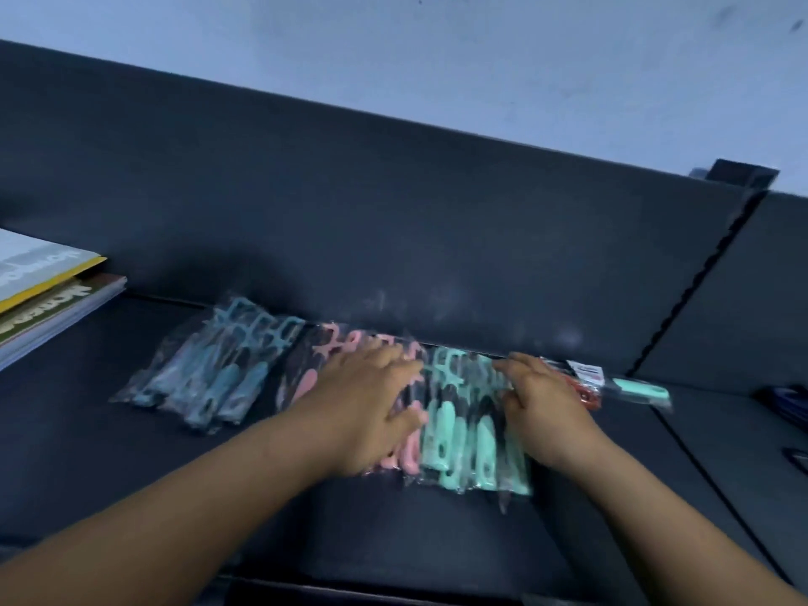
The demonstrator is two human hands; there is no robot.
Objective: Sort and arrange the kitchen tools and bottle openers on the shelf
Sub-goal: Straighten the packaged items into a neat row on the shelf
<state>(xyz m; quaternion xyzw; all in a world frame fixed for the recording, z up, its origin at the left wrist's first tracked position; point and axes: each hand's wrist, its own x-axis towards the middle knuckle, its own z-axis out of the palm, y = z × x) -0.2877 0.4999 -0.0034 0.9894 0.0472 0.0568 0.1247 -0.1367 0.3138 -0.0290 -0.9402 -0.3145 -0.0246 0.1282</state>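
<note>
Three groups of bagged bottle openers lie in a row on the dark shelf (131, 474). The blue openers (210, 373) are at the left, apart from my hands. My left hand (371, 408) lies flat, fingers spread, on the pink openers (306, 382) in the middle. The mint-green openers (459, 443) sit between my hands. My right hand (542, 408) rests with spread fingers on their right edge. A red packaged tool (586, 391) and a mint-handled tool (640, 389) lie just right of that hand.
The shelf's dark back panel (393, 234) rises right behind the openers. Stacked flat boxes (48, 290) lie at the far left. A notched upright (695, 282) divides off a neighbouring shelf bay at the right, where dark items show at the edge.
</note>
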